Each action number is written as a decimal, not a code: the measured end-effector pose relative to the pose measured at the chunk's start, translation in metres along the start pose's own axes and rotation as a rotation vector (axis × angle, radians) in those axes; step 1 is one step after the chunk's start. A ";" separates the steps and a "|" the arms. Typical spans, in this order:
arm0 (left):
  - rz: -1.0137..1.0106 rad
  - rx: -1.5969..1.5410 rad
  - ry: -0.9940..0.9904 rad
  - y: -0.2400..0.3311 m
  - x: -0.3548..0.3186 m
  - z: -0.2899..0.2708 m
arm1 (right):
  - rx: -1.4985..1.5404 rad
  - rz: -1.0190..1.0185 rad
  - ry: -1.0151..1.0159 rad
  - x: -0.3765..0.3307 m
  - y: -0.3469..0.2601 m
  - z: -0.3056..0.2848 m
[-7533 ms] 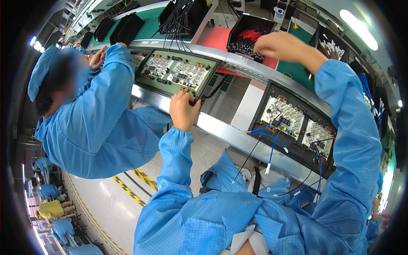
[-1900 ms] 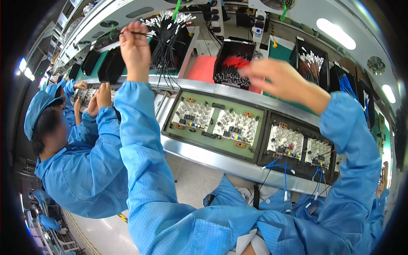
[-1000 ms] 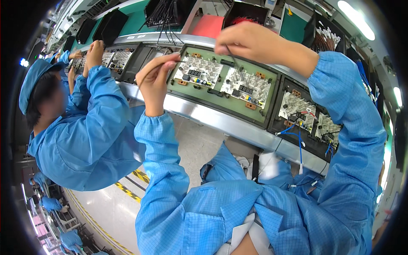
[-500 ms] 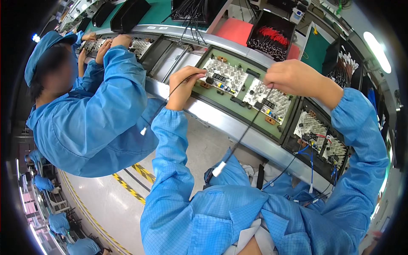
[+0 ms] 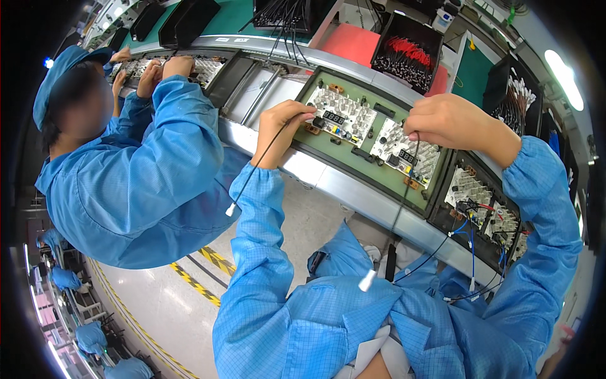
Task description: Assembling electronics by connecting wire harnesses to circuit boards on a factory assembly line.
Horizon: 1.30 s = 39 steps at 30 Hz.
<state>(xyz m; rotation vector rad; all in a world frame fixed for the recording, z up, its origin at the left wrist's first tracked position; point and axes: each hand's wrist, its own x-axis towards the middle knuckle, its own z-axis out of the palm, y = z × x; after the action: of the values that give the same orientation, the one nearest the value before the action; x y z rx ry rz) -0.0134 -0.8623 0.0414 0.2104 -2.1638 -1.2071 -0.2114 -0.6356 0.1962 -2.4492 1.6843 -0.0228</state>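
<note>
Wiring step in hand, I judge: left hand [image 5: 283,129] pinches one black wire [image 5: 249,177] at ten o'clock of the green tray [image 5: 328,151]; right hand [image 5: 445,120] pinches another at two o'clock; seating each end calls for fine alignment.

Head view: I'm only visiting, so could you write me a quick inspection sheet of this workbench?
Surface: metal conveyor line carrying trays.
Job's things: green tray with two circuit boards; each hand pinches a black wire.
Clutter: bin of red-tipped wires.
Grippers: left hand at left board; right hand over right board.
Cables: black wires dangle, white plugs at their ends.
Surroundings: co-worker in blue on the left.
</note>
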 end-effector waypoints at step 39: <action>0.162 0.250 -0.078 0.005 0.008 -0.004 | 0.257 -0.012 0.008 0.001 0.019 0.064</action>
<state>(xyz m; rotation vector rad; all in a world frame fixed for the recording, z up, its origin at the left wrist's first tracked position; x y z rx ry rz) -0.0169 -0.8656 0.0509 0.0928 -2.3481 -0.8669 -0.2216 -0.6348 0.1302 -2.2717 1.5609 -0.2357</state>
